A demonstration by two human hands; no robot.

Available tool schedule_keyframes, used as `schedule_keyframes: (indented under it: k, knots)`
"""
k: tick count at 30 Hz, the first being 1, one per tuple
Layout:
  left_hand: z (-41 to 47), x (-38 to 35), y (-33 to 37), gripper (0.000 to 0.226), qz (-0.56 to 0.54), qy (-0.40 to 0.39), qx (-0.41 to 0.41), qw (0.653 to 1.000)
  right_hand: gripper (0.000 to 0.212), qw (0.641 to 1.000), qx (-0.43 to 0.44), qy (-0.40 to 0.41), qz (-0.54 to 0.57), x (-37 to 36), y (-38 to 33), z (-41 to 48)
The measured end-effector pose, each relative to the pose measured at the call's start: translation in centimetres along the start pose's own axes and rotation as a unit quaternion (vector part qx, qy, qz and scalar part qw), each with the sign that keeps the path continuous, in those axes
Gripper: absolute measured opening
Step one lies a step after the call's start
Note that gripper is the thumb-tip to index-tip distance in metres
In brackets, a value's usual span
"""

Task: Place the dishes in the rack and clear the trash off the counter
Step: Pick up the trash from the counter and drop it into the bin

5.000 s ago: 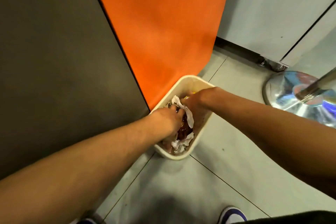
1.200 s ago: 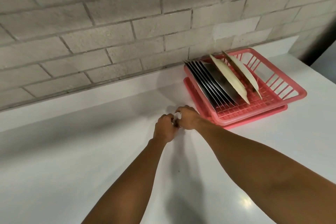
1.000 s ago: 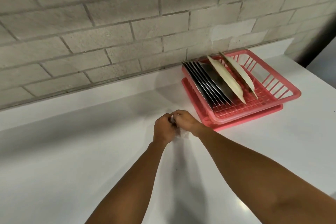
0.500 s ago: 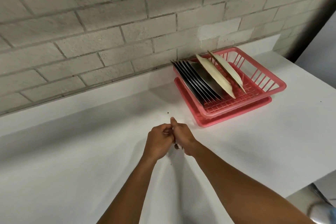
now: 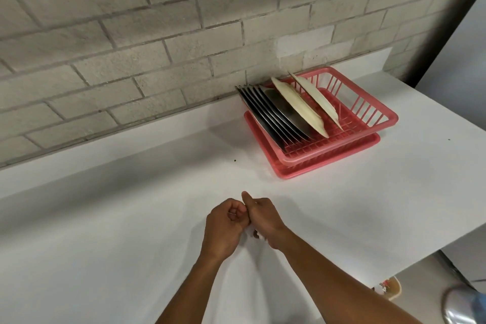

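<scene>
My left hand (image 5: 225,223) and my right hand (image 5: 263,218) are pressed together low over the white counter (image 5: 105,231). My right hand grips a small white paper scrap (image 5: 258,236), which pokes out below its palm. The left hand's fingers are curled into a fist, and I see nothing in it. At the back right stands a pink dish rack (image 5: 378,123). It holds several steel plates (image 5: 273,118) and two cream plates (image 5: 302,109), all on edge.
A grey brick wall (image 5: 157,34) backs the counter. A dark crumb (image 5: 234,160) lies left of the rack and another speck (image 5: 449,139) lies at the far right. Below the counter's right edge the rim of the trash bin (image 5: 393,290) shows on the floor.
Five seconds ago both hands were in the trash bin. Over the last second both hands drew back together from beside the rack toward me, still pressed together.
</scene>
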State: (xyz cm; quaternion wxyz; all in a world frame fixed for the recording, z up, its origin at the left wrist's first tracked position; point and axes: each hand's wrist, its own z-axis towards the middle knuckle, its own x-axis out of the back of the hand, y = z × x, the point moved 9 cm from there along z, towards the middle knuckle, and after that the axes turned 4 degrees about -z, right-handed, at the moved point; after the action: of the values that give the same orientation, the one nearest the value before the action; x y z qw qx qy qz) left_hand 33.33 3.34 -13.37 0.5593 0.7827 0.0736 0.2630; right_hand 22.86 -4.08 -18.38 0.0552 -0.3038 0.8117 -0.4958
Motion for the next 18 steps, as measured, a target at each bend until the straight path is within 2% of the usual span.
schedule_keyframes:
  k: [3, 5, 9, 12, 18]
  knots:
    - [-0.2, -0.8, -0.1, 0.018, -0.049, -0.094, 0.01, 0.994, 0.057, 1.0, -0.009, 0.0, -0.014, 0.8, 0.7, -0.3]
    - [0.7, -0.3, 0.3, 0.023, -0.05, -0.116, 0.004, 0.992, 0.053, 0.999, -0.017, 0.026, -0.004, 2.0, 1.0, -0.3]
    - [5.8, 2.3, 0.7, 0.013, 0.024, -0.026, -0.013, 0.999, 0.047, 0.998, -0.022, 0.044, 0.047, 3.5, 1.1, -0.2]
    - [10.3, 3.1, 1.5, 0.017, 0.081, 0.036, -0.034, 0.995, 0.051, 0.997, -0.02, 0.042, 0.058, 3.8, 0.8, -0.1]
    - [16.1, 1.6, 0.6, 0.033, 0.169, 0.041, -0.026, 0.984, 0.06, 0.998, 0.001, 0.037, 0.049, 4.1, 0.2, 0.0]
